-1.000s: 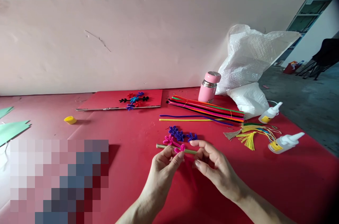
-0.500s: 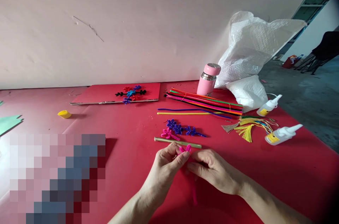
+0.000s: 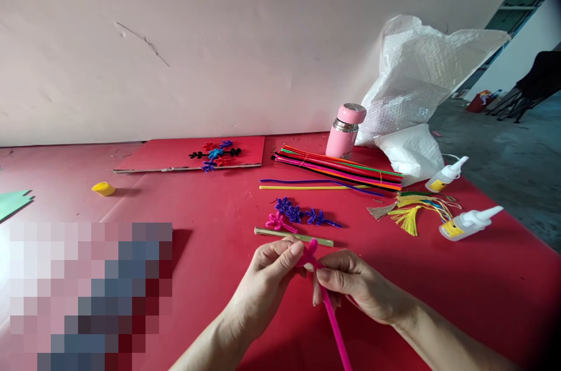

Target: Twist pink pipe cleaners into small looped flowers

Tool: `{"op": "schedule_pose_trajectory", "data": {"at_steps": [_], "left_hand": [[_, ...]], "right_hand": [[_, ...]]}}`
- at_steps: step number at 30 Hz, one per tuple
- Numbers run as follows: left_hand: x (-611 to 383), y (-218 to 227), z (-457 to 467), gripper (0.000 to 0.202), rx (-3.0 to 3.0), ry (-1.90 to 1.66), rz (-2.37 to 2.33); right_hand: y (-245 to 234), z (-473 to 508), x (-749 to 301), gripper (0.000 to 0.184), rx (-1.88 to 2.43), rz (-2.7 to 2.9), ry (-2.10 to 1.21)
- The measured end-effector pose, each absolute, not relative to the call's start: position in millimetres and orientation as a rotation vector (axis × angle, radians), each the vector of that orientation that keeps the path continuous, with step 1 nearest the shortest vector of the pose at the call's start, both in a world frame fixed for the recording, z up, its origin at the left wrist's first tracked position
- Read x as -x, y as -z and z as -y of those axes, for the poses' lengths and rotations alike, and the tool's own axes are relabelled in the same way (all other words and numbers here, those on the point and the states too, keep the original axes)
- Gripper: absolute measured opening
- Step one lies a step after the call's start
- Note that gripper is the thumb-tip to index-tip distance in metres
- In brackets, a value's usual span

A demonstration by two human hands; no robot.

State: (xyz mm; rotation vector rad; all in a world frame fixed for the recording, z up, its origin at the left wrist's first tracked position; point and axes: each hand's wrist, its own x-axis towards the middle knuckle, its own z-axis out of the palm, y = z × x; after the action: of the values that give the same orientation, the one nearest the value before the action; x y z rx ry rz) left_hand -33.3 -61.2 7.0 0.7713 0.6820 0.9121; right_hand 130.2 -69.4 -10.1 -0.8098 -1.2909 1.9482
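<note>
A bright pink pipe cleaner (image 3: 333, 324) is held between both hands, its upper end bent into small loops and its straight tail hanging down toward me. My left hand (image 3: 269, 277) pinches the looped part between thumb and fingers. On the other side, my right hand (image 3: 359, 283) grips the stem just below the loops. Just beyond the fingers lies a pale green stick (image 3: 293, 236). Behind that rest a pink pipe-cleaner flower (image 3: 280, 221) and several dark purple flowers (image 3: 294, 213).
A bundle of coloured pipe cleaners (image 3: 337, 169) lies before a pink flask (image 3: 344, 134). Glue bottles (image 3: 464, 226) and yellow tassels (image 3: 405, 219) are at right, near bubble wrap (image 3: 407, 79). A red board (image 3: 166, 155) bears more flowers; a yellow cap (image 3: 103, 189) sits left.
The pipe cleaner's tail has swung toward me and to the right. My hands have shifted their hold slightly, and the loops now show more openly between my fingers.
</note>
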Motion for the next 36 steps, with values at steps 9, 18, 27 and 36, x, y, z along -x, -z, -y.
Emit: {"op": "schedule_pose_trajectory", "data": {"at_steps": [9, 18, 27, 36], "left_hand": [[37.7, -4.5, 59.1, 0.020, -0.900, -0.891, -0.743], [38.2, -5.2, 57.4, 0.019, -1.141, -0.967, -0.901], [36.0, -1.2, 54.6, 0.023, -0.697, -1.021, -0.725], [35.8, -1.9, 51.7, 0.019, -0.679, -1.060, -0.777]], "right_hand": [[2.4, 68.1, -128.3, 0.031, 0.881, 1.287, -1.928], [8.6, 69.9, -125.0, 0.021, 0.815, 0.863, -2.097], [5.8, 63.9, -126.8, 0.023, 0.924, 0.682, -1.801], [4.8, 61.3, -127.7, 0.020, 0.956, 0.629, -1.730]]}}
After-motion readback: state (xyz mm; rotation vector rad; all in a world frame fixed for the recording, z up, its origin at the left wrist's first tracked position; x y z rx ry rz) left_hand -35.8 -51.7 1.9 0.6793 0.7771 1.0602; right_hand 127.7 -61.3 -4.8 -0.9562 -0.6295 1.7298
